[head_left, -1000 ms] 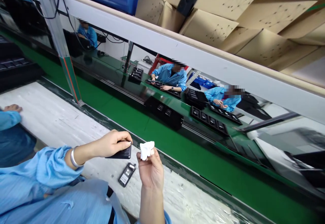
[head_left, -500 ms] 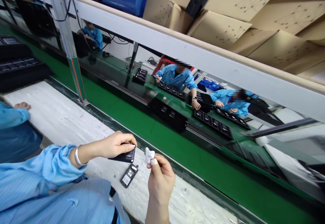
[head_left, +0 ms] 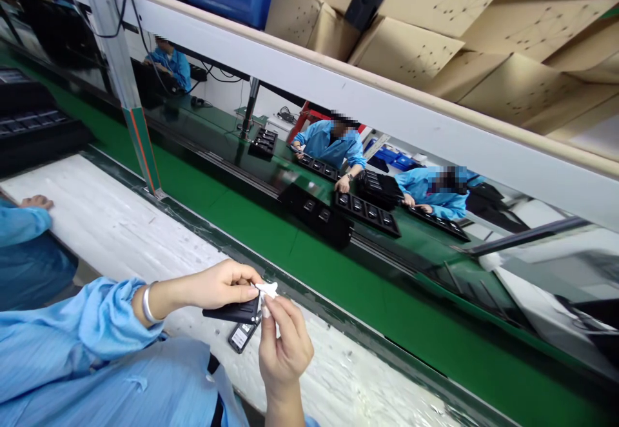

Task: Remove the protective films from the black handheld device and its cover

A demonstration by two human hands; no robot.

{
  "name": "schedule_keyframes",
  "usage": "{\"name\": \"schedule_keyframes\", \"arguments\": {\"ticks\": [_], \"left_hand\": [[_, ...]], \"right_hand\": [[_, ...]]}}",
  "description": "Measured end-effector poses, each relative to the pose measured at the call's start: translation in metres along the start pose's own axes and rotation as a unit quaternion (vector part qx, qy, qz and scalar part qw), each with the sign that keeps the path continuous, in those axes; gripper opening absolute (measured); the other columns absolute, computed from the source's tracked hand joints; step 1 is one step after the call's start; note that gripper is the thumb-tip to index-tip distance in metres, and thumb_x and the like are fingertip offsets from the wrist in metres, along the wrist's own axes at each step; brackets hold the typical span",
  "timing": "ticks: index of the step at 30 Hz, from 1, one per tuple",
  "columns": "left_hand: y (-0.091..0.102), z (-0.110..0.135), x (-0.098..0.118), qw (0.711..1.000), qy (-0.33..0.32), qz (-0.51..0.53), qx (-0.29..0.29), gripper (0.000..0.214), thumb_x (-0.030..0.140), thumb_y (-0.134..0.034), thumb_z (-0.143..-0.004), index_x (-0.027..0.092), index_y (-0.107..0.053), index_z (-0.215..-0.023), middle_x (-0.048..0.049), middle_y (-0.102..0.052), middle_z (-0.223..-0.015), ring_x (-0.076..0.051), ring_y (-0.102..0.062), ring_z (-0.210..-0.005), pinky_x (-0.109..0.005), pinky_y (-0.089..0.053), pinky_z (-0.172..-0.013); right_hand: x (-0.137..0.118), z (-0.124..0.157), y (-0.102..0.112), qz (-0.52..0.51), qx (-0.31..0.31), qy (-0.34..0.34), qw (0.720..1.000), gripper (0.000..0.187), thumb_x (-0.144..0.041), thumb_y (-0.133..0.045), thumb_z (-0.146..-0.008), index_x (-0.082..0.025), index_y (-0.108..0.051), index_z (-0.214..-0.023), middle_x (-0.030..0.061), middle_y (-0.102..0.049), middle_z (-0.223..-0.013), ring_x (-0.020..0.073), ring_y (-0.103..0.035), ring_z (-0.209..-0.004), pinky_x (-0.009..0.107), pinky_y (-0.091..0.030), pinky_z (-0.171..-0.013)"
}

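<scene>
My left hand [head_left: 220, 286], with a silver bracelet at the wrist, grips a flat black device [head_left: 232, 311] above the bench. A crumpled white wipe [head_left: 269, 289] is pinched between the thumb and fingers of my right hand [head_left: 288, 343]. The wipe meets the device's right end, close to my left fingertips. Beneath the device, a handheld phone-like unit [head_left: 238, 339] with white labels lies on the white bench, partly covered by the device.
The white bench [head_left: 130, 220] runs beside a green conveyor belt [head_left: 309, 266]. A metal post [head_left: 123, 85] rises at the left. Black trays [head_left: 367, 214] hold devices across the belt, near co-workers in blue. Cardboard boxes [head_left: 420, 46] fill the overhead shelf.
My right hand has moved left, bringing the wipe against the black device. The device now covers more of the unit below. Across the belt, a co-worker's hand and a tray have shifted left.
</scene>
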State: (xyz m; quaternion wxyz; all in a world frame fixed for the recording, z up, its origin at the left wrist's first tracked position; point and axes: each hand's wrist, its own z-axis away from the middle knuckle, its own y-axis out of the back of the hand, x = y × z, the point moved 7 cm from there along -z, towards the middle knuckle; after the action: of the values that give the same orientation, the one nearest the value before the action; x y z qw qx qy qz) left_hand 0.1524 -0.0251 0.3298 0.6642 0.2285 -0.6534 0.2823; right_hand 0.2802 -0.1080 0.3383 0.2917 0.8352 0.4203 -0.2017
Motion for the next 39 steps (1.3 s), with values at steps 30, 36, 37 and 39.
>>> {"name": "schedule_keyframes", "arguments": {"ticks": [30,36,37,39], "left_hand": [[-0.005,0.020,0.013,0.992,-0.037,-0.116,-0.022,0.028,0.042,-0.058,-0.093,0.014,-0.056,-0.095,0.0025,-0.055,-0.072,-0.010,-0.045,-0.061,-0.018,-0.036,-0.055],[0.004,0.021,0.031,0.968,-0.068,-0.242,-0.007,0.018,0.033,-0.055,-0.095,0.016,-0.061,-0.096,0.0029,-0.056,-0.072,-0.010,-0.049,-0.063,-0.019,-0.036,-0.059],[0.001,0.021,0.034,0.960,-0.071,-0.270,-0.022,0.015,0.030,-0.055,-0.095,0.016,-0.061,-0.094,0.0027,-0.057,-0.073,-0.010,-0.050,-0.064,-0.020,-0.037,-0.061],[-0.006,0.020,0.038,0.952,-0.076,-0.292,-0.047,0.013,0.027,-0.054,-0.095,0.017,-0.062,-0.092,0.0028,-0.058,-0.073,-0.010,-0.051,-0.065,-0.020,-0.037,-0.062]], "right_hand": [[-0.028,0.011,0.005,-0.166,-0.130,-0.089,0.973,0.035,-0.005,-0.056,-0.089,-0.028,-0.069,-0.112,0.0006,-0.068,-0.095,0.0146,-0.066,-0.089,0.043,-0.046,-0.103],[-0.012,0.018,0.018,-0.139,-0.209,-0.082,0.965,0.025,-0.009,-0.059,-0.088,-0.025,-0.071,-0.103,0.0002,-0.068,-0.090,0.0141,-0.067,-0.085,0.040,-0.047,-0.103],[-0.006,0.012,0.026,-0.126,-0.155,-0.097,0.975,0.024,-0.010,-0.059,-0.089,-0.025,-0.071,-0.103,0.0007,-0.069,-0.091,0.0148,-0.066,-0.088,0.039,-0.049,-0.101],[0.001,0.001,0.035,-0.106,-0.064,-0.112,0.986,0.024,-0.010,-0.061,-0.088,-0.025,-0.071,-0.103,0.0018,-0.069,-0.094,0.0163,-0.066,-0.093,0.038,-0.050,-0.098]]}}
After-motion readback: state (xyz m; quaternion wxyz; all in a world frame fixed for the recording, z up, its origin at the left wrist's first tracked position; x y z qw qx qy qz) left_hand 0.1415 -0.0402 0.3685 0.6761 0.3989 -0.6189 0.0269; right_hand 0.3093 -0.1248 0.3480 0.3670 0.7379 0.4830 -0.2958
